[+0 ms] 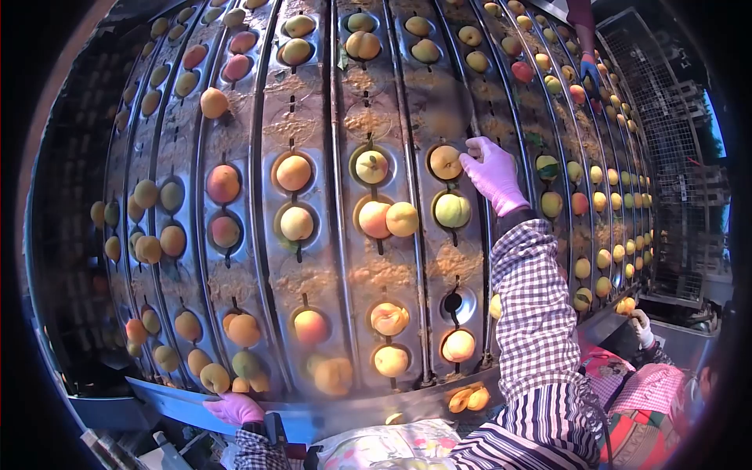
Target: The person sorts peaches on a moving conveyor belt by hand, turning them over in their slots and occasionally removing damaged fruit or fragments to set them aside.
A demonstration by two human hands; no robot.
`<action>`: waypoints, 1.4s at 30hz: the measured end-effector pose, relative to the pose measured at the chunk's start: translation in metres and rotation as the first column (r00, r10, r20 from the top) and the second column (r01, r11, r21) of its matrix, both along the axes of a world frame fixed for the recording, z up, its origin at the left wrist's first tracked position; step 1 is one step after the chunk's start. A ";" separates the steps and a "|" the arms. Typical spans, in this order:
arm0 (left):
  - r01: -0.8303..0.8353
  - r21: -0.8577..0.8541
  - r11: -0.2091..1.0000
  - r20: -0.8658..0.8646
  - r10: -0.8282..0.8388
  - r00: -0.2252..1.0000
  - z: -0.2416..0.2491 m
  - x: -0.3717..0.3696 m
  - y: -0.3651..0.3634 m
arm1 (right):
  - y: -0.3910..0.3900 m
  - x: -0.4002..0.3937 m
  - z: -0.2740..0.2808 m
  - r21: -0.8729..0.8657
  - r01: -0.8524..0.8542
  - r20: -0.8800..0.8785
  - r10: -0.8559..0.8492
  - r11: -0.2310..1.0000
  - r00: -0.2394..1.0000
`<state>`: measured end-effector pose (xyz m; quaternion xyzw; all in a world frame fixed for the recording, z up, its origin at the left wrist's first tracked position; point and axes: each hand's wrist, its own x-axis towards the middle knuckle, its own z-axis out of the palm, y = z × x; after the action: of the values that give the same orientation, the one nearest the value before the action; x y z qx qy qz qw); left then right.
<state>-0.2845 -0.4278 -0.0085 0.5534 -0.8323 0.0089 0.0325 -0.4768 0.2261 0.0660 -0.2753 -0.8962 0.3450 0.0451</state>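
Observation:
My right hand [493,174], in a pink-violet glove, reaches over a machine bed of metal cups. Its thumb and fingertips pinch the right side of an orange-yellow peach [444,162] that sits in a cup. Just below, a greenish peach [452,210] fills the neighbouring cup. Left of these, two peaches crowd one cup, the right one [403,219] leaning over its rim. My left hand [235,409], gloved alike, lies open along the front metal edge [313,419], fingers pointing left. Nearest to it is a peach [214,377]; nothing shows in its grasp.
Lanes of cups with peaches run across the bed, smeared with pulp between rows. One cup [454,307] shows a dark hole. Peach halves [468,398] lie by the front edge. At right, a co-worker's gloved hand [642,329] and, farther off, another person's blue-gloved hand [589,69] appear.

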 end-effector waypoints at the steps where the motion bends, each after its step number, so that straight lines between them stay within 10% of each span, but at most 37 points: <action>1: 0.010 -0.002 1.000 0.001 -0.010 1.000 -0.001 -0.001 -0.007 | 0.003 0.000 -0.010 -0.014 0.014 -0.011 -0.014 1.000 1.000; 12: -0.007 0.074 0.997 -0.010 0.007 1.000 0.005 -0.030 -0.072 | -0.054 -0.004 -0.015 0.513 -0.201 0.171 0.131 0.835 0.977; 16: -0.015 0.036 0.999 -0.009 0.015 1.000 -0.003 -0.035 -0.092 | -0.042 -0.001 -0.016 0.446 -0.245 0.126 0.210 0.861 0.969; 19: -0.031 0.051 0.998 0.018 0.031 0.999 0.010 -0.043 -0.084 | -0.052 -0.007 -0.005 0.366 0.043 0.124 -0.095 0.930 0.988; 27: -0.028 0.043 0.999 0.009 0.028 1.000 0.004 -0.041 -0.093 | -0.032 -0.002 -0.020 0.316 -0.059 0.090 0.031 0.947 0.995; 31: -0.006 0.044 0.999 -0.017 0.006 1.000 0.003 -0.040 -0.094 | -0.047 0.022 -0.006 0.070 0.197 0.006 -0.198 0.978 0.980; 35: -0.013 0.034 0.999 0.013 0.012 1.000 0.004 -0.042 -0.090 | -0.098 0.061 0.011 0.372 0.025 0.265 -0.132 0.928 0.955; 37: -0.015 0.045 0.999 0.024 0.014 1.000 0.006 -0.044 -0.091 | -0.106 0.073 -0.013 0.534 -0.003 0.119 -0.072 0.845 0.990; 42: -0.016 0.047 0.999 0.056 0.013 0.998 0.001 -0.042 -0.095 | -0.115 0.069 0.002 0.458 -0.031 0.064 0.002 0.889 0.998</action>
<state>-0.3265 -0.5231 -0.0078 0.5594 -0.8289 0.0048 -0.0042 -0.4074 0.1114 0.0681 -0.2598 -0.9555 0.1156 0.0783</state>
